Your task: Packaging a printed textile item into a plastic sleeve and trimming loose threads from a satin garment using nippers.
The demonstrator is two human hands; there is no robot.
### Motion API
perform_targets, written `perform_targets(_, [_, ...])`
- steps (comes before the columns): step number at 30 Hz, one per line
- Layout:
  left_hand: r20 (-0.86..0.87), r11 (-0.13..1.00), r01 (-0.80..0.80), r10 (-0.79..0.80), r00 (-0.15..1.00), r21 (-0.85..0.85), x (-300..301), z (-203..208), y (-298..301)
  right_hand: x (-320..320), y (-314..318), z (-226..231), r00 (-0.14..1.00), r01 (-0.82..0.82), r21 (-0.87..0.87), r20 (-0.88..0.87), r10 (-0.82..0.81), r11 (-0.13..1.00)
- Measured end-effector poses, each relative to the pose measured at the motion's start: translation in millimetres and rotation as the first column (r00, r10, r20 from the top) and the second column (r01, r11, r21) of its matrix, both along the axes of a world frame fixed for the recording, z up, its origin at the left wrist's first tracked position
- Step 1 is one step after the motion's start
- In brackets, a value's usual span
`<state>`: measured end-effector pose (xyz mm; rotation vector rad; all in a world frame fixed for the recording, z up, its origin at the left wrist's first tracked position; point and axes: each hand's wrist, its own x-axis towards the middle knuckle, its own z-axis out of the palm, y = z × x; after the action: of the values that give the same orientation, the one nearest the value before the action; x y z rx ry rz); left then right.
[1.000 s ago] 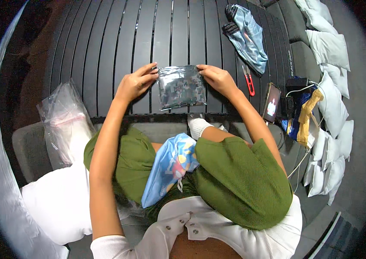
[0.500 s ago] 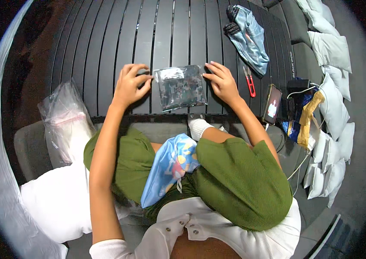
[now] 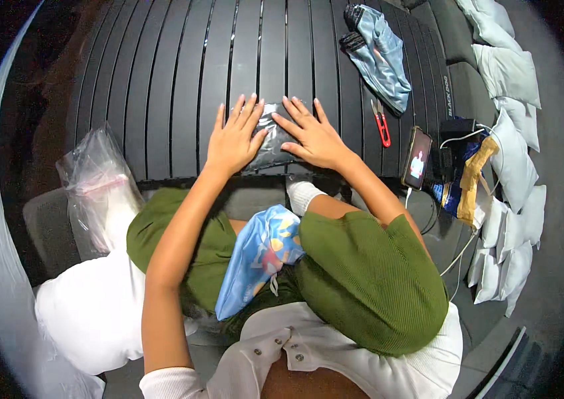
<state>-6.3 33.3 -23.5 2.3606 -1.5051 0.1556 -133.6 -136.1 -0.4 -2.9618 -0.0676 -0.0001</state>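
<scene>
The left grip (image 3: 234, 139) and right grip (image 3: 317, 141) both lie palm down with fingers spread, pressed flat and clamped on nothing. Beneath and between them is a dark, flat packet (image 3: 268, 147) in glossy clear film, resting near the close edge of the black slatted surface (image 3: 192, 73). It looks light, soft and slippery, likely to bend and slide rather than break. Its side edges, under each grip, seem the best places to pinch it. Red-handled snips (image 3: 381, 125) lie to the right of the right grip.
</scene>
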Motion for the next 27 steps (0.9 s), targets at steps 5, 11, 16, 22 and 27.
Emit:
perform_targets(5, [-0.026,1.000,0.006,-0.006,1.000,0.015,4,-1,7,-2,-2,-2,1.000,0.008,0.007,-0.019,-0.008,1.000])
perform_targets(11, [-0.020,1.000,0.017,-0.017,1.000,0.025,7,1,9,-13,-12,2,0.995,0.068,-0.043,-0.064,-0.071,0.997])
perform_targets(16, [-0.186,0.993,0.116,-0.113,0.976,0.008,15,9,14,-17,-23,1,0.996,0.089,0.137,-0.009,-0.089,0.987])
perform_targets(22, [-0.337,0.975,-0.216,0.187,0.923,-0.052,34,21,17,-2,-41,7,0.916,0.257,0.552,0.122,-0.382,0.793])
perform_targets(27, [-0.489,0.958,-0.285,0.242,0.838,-0.014,38,16,14,19,-47,11,0.930,0.353,0.647,-0.160,-0.332,0.676])
